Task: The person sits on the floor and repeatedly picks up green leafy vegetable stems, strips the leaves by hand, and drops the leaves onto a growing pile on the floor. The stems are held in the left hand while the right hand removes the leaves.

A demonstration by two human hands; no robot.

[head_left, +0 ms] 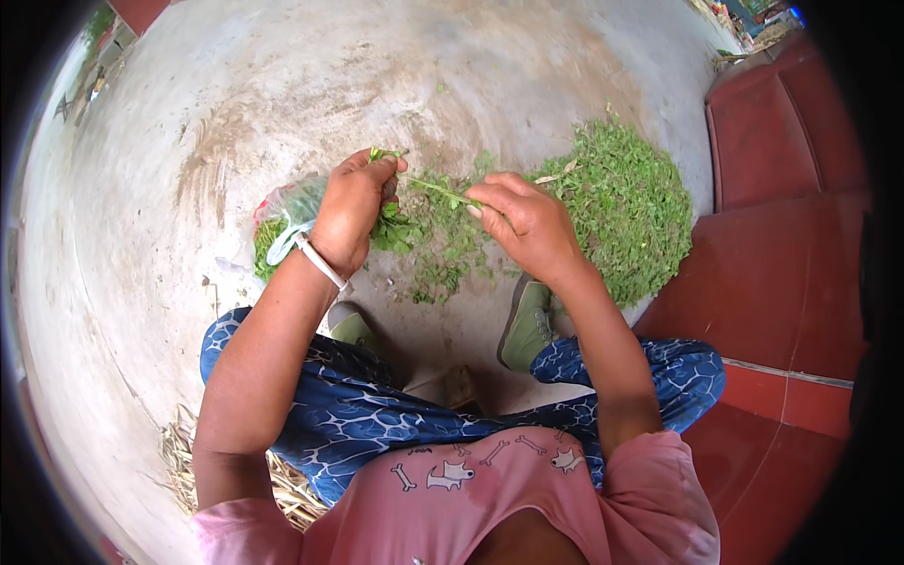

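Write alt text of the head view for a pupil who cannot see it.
A bare left hand and bare right hand hold a thin green stem between them over a pale grey floor. A rounded heap of green leaves lies right, a translucent plastic bag left.

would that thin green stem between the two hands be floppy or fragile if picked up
The stem is probably light and easily snapped, since it looks very thin. It would likely droop from one end, being long for its width, though it runs nearly straight between the left hand and the right hand.
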